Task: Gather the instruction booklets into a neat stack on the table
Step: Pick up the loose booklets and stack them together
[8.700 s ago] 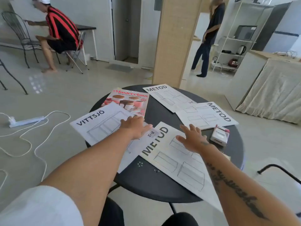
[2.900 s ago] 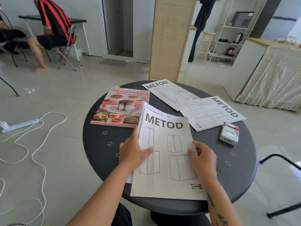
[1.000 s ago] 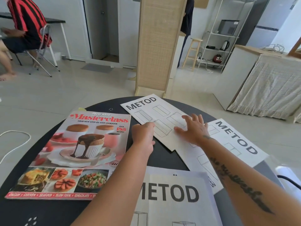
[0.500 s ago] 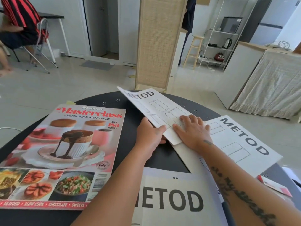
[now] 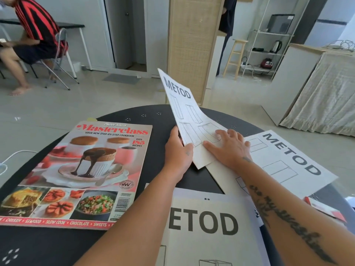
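A white METOD booklet is tilted up off the round black table, its far end raised. My left hand grips its near left edge. My right hand lies flat on its lower right part, fingers spread. A second METOD booklet lies flat on the table to the right, partly under my right hand. A stack of booklets with a METOD cover on top lies nearest to me, between my forearms.
A Masterclass cookbook magazine lies on the table's left half. A small red and white box sits at the right edge. A wicker column stands behind the table. A person sits at far left.
The far METOD booklet has been lifted from flat on the table to steeply tilted, my left hand closing on its edge while my right hand stays on it.
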